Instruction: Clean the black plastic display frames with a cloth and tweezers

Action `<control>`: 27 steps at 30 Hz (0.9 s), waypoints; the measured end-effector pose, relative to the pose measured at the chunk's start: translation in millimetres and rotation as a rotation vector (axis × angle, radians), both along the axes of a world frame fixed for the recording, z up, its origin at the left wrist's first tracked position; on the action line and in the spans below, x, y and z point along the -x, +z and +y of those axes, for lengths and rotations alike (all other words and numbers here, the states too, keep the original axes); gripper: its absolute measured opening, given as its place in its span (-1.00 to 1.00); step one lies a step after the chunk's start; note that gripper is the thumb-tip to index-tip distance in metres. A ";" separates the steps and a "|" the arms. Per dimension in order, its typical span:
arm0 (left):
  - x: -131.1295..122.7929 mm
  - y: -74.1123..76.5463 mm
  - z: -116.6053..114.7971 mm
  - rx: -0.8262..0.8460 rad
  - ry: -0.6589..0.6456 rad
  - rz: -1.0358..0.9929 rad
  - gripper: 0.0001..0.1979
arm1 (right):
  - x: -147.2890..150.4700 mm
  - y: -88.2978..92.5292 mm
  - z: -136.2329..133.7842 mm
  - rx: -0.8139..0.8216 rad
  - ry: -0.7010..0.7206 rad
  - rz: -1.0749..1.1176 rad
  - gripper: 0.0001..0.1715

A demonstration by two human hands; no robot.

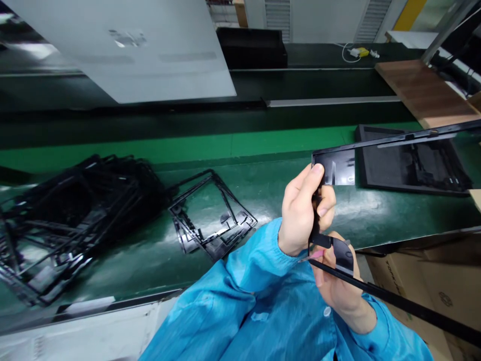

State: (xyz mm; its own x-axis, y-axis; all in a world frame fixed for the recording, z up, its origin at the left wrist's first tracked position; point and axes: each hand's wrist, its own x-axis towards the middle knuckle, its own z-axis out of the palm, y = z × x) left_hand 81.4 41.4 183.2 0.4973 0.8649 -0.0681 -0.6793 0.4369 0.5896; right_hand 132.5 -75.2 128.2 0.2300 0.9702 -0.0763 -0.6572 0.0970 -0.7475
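My left hand [298, 213] is closed around the short side of a black plastic frame [409, 306], held up above the bench's front edge. The frame's long sides stretch off to the right, out of view. At its upper corner sits a dark glossy panel [340, 168]; a dark rounded flap [342, 256] shows near the lower corner. Behind that lower corner is my right hand [338, 286], fingers bent around a thin pink pointed tool [317, 254]. Its exact kind is unclear. The frame and flap partly hide the right fingers.
A heap of similar black frames [86, 210] lies on the green bench [150, 255] at left. A few more frames [214, 215] lie nearer the middle. A black tray [398, 160] is behind the held frame. Cardboard boxes [417, 281] stand below right. A white panel [150, 50] overhangs the upper left.
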 end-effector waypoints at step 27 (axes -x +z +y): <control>-0.1 1.7 -4.0 -0.028 0.067 0.079 -0.64 | -9.2 -18.2 -19.4 -0.173 -0.277 -0.986 -0.91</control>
